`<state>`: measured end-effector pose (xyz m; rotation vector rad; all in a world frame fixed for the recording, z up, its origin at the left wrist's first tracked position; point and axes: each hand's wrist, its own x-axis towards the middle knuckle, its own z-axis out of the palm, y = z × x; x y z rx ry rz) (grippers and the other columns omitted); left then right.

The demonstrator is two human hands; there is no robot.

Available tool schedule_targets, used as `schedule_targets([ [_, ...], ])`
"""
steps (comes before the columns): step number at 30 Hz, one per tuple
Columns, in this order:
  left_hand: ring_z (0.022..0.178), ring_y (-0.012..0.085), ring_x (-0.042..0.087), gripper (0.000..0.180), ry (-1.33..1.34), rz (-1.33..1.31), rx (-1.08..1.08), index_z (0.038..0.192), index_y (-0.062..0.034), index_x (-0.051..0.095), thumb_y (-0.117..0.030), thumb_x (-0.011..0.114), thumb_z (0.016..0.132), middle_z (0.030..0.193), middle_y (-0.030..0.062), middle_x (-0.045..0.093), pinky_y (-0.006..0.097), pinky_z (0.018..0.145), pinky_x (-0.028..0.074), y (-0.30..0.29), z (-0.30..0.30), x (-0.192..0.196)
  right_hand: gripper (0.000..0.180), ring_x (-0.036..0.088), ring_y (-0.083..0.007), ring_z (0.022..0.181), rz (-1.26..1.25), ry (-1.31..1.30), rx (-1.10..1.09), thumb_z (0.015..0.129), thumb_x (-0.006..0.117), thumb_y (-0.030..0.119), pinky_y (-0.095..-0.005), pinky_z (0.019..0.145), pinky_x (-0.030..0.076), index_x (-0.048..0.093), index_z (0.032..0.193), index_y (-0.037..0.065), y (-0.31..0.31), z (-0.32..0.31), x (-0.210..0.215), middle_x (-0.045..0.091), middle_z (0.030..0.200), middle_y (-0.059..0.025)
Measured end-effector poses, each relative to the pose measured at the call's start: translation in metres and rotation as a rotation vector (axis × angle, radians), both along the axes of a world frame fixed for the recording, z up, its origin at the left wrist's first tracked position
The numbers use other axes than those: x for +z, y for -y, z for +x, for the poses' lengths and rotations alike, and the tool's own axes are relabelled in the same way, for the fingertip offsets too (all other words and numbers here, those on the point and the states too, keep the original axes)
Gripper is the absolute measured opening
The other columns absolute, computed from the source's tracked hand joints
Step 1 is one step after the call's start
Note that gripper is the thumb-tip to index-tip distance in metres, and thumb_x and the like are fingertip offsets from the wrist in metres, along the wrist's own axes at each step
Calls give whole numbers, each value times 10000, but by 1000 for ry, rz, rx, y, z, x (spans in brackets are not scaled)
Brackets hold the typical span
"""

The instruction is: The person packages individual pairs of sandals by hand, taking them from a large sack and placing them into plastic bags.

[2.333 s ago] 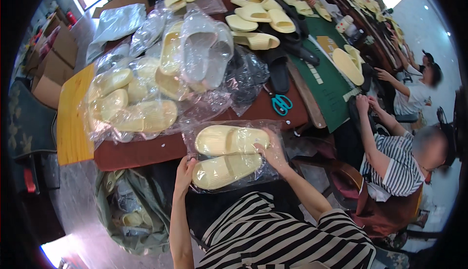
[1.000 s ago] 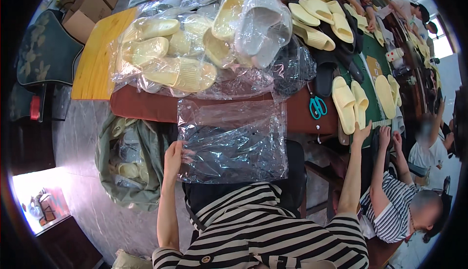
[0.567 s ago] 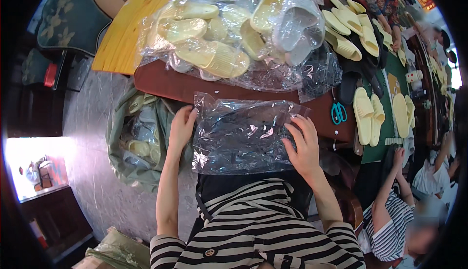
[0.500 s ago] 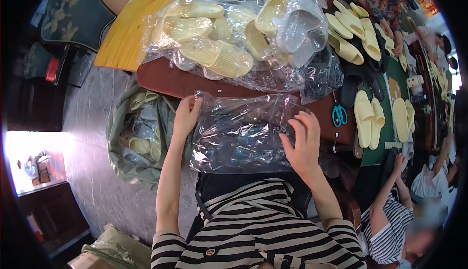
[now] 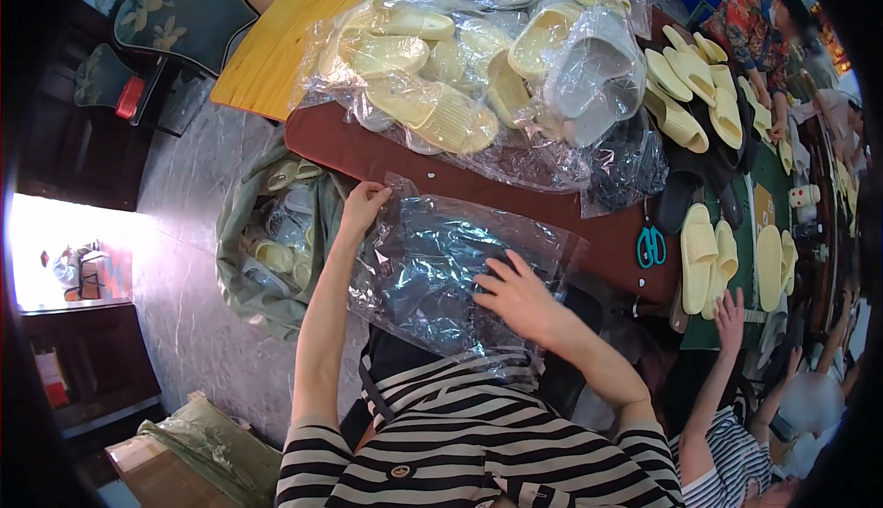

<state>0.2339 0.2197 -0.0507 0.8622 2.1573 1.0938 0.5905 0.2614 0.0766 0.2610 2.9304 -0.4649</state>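
has slid the right hand inward from the right side of a clear, crinkled, rectangular plastic bag, with fingers now spread wide over the surface, apparently touching but grasping nothing visible. keeps the upper left corner pinched narrowly in the left hand. has turned the bag askew, with the near edge lapping onto the black-and-cream striped shirt. suggests handling of the bag alone: visibly flat, without slippers inside. leaves pale yellow, ribbed, open-toed slippers well apart to the right, near another person's hand.
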Motion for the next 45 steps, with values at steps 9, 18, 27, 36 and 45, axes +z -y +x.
schedule_targets([
  [9,619,91,566,195,190,-91,-161,891,-10,635,-204,646,899,714,18,622,263,568,441,16,23,18,104,583,-241,1019,-234,-585,164,764,572,96,-359,925,445,631,847,72,-10,-67,5,637,956,-43],
  [18,610,121,573,252,30,-180,-106,776,-1,618,-213,567,903,657,38,602,288,576,449,46,16,16,505,175,-318,1459,-376,-371,395,951,501,445,-697,1109,78,426,1437,329,91,-80,-83,345,1530,-10],
  [27,757,407,683,221,-479,-359,-65,1020,-6,583,-162,510,882,805,244,674,502,674,551,62,61,9,564,200,-322,1448,-501,-217,403,913,580,364,-703,1097,109,431,1447,257,110,-85,-51,332,1531,-41],
  [36,671,313,682,560,-557,-158,-258,1324,-14,417,-95,615,806,823,165,653,406,550,538,108,61,20,280,585,-309,1124,-554,-362,-164,850,605,21,-400,972,459,667,1122,41,90,-107,-23,617,1203,-144],
  [45,657,289,684,500,-451,-29,-179,1270,-42,516,-116,613,785,883,175,643,389,540,547,108,44,-7,683,220,-432,1424,-508,99,-124,847,701,276,-468,1144,243,426,1442,83,88,-131,-64,194,1551,-244],
])
